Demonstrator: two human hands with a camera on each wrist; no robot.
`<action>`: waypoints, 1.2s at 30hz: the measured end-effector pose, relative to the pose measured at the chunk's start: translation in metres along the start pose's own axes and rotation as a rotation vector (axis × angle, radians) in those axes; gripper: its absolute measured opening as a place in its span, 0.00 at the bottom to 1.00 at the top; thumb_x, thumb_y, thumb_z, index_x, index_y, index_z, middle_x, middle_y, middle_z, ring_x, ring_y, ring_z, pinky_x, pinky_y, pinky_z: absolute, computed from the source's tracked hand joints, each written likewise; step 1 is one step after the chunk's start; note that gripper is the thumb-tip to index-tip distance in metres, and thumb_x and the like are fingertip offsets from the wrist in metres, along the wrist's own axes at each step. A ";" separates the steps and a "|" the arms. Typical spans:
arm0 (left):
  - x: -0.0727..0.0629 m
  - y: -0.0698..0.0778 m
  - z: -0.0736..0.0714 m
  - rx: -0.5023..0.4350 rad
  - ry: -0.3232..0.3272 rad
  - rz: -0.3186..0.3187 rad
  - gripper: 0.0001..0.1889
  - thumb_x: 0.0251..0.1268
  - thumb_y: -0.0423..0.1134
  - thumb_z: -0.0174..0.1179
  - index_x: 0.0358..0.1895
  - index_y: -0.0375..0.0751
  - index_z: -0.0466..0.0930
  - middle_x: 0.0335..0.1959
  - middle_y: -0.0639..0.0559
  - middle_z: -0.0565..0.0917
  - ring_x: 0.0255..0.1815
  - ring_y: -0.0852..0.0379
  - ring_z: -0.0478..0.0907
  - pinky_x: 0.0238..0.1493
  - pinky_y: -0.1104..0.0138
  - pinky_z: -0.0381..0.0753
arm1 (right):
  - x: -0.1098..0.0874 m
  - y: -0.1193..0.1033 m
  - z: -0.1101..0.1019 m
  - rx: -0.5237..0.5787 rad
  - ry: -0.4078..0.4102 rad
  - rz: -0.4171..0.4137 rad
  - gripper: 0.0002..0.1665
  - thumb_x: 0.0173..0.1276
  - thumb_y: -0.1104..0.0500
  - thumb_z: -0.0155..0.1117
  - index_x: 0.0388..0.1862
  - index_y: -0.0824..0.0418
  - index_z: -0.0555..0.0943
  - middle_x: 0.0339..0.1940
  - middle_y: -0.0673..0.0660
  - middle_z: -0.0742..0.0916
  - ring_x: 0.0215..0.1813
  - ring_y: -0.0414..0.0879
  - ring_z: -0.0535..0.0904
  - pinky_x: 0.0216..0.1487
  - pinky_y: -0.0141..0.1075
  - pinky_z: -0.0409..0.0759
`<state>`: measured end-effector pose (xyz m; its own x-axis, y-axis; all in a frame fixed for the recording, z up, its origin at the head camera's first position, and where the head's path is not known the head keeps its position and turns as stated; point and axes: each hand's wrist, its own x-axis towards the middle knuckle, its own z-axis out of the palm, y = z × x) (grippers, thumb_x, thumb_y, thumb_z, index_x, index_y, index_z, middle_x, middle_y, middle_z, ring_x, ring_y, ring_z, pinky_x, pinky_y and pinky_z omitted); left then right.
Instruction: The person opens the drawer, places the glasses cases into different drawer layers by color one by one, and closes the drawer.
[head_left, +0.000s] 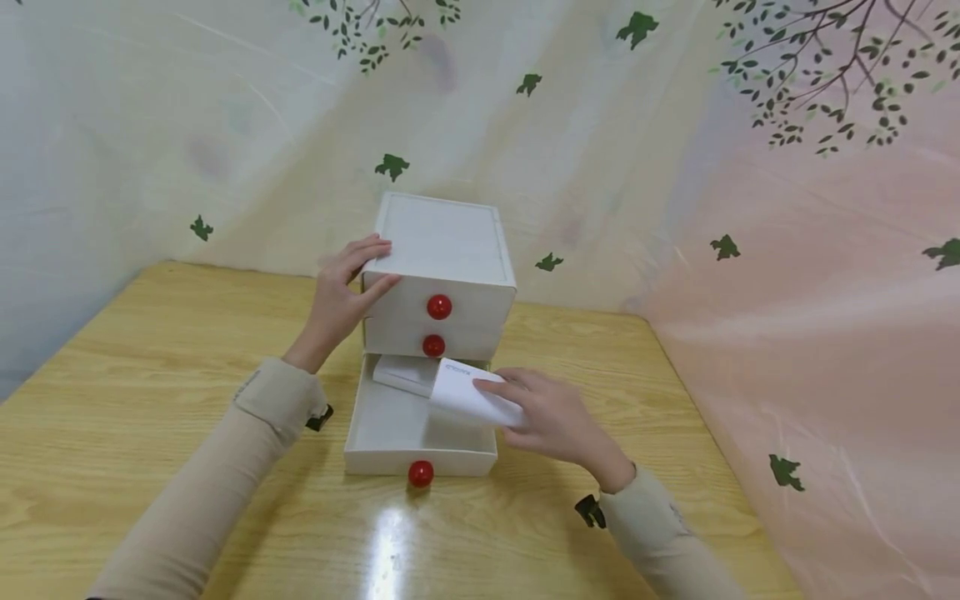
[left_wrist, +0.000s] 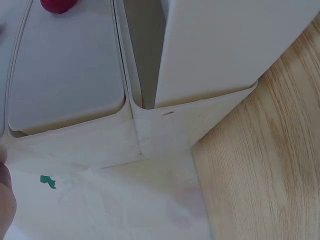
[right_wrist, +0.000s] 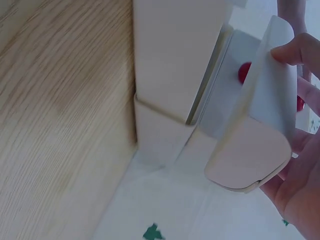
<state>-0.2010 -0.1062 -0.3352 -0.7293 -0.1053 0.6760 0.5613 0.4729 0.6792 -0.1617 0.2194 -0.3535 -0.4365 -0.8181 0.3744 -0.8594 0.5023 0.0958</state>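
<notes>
A small white cabinet (head_left: 442, 242) with red round knobs stands on the table, its bottom drawer (head_left: 422, 463) pulled out. My left hand (head_left: 345, 283) rests on the cabinet's top left edge, fingers fairly straight and thumb near the front corner. In the left wrist view only a bit of that hand (left_wrist: 6, 202) shows at the edge. Over the drawer's right side, my right hand (head_left: 551, 417) holds a white box (head_left: 468, 396) with rounded corners and small grey lettering. The right wrist view shows the thumb on one face of this box (right_wrist: 250, 155), fingers on the other.
Another white item (head_left: 405, 372) lies at the back of the open drawer. Two upper drawers are shut, with red knobs (head_left: 438, 307) in front. The wooden table (head_left: 225, 350) meets a hanging sheet (head_left: 585, 183) with a leaf print behind and at right.
</notes>
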 end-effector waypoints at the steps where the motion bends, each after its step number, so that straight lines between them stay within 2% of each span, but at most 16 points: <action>1: 0.000 0.000 0.000 0.004 0.000 0.005 0.22 0.60 0.34 0.67 0.58 0.34 0.78 0.64 0.42 0.77 0.71 0.49 0.68 0.67 0.58 0.69 | 0.004 -0.003 0.002 0.005 0.001 -0.008 0.36 0.50 0.51 0.72 0.62 0.45 0.78 0.54 0.54 0.84 0.52 0.46 0.82 0.35 0.35 0.84; 10: 0.002 0.000 0.003 0.011 -0.011 0.022 0.23 0.58 0.34 0.68 0.58 0.33 0.79 0.63 0.42 0.78 0.70 0.48 0.69 0.67 0.56 0.70 | 0.035 -0.026 0.023 -0.048 -0.031 -0.051 0.35 0.54 0.46 0.71 0.64 0.43 0.76 0.57 0.52 0.83 0.50 0.45 0.82 0.30 0.31 0.82; 17: 0.003 -0.001 0.003 -0.011 0.003 0.057 0.22 0.57 0.32 0.69 0.56 0.32 0.79 0.62 0.41 0.78 0.69 0.48 0.70 0.67 0.56 0.71 | 0.050 -0.037 0.034 0.061 -0.118 0.000 0.34 0.55 0.47 0.72 0.63 0.45 0.77 0.56 0.53 0.83 0.49 0.46 0.82 0.28 0.32 0.79; 21: 0.003 -0.001 0.003 -0.006 0.001 0.053 0.22 0.57 0.32 0.68 0.56 0.32 0.79 0.62 0.41 0.78 0.70 0.48 0.69 0.67 0.55 0.70 | 0.055 -0.038 0.041 0.112 -0.227 0.038 0.33 0.58 0.44 0.70 0.64 0.44 0.76 0.55 0.52 0.83 0.48 0.44 0.81 0.32 0.30 0.78; 25: 0.004 0.000 0.002 -0.004 -0.006 0.049 0.22 0.57 0.33 0.68 0.56 0.32 0.79 0.62 0.41 0.78 0.70 0.48 0.69 0.67 0.56 0.70 | 0.058 -0.040 0.049 0.141 -0.308 0.058 0.34 0.60 0.43 0.69 0.66 0.45 0.75 0.56 0.52 0.84 0.51 0.44 0.82 0.40 0.33 0.81; 30: 0.004 0.000 0.000 -0.013 -0.009 0.035 0.22 0.58 0.33 0.68 0.56 0.32 0.79 0.62 0.41 0.78 0.70 0.48 0.69 0.68 0.57 0.70 | 0.058 -0.040 0.058 0.151 -0.333 0.069 0.34 0.60 0.42 0.70 0.65 0.46 0.76 0.56 0.53 0.85 0.55 0.46 0.82 0.45 0.39 0.83; 36: 0.001 -0.002 -0.003 -0.014 0.003 0.038 0.22 0.57 0.32 0.68 0.56 0.32 0.79 0.62 0.40 0.78 0.70 0.47 0.69 0.68 0.57 0.70 | 0.059 -0.040 0.067 0.160 -0.367 0.087 0.34 0.58 0.42 0.71 0.64 0.47 0.77 0.56 0.53 0.85 0.54 0.46 0.82 0.43 0.38 0.83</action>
<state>-0.2021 -0.1096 -0.3347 -0.7059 -0.0903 0.7025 0.5940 0.4647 0.6567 -0.1710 0.1322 -0.3968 -0.5505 -0.8347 0.0178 -0.8331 0.5478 -0.0771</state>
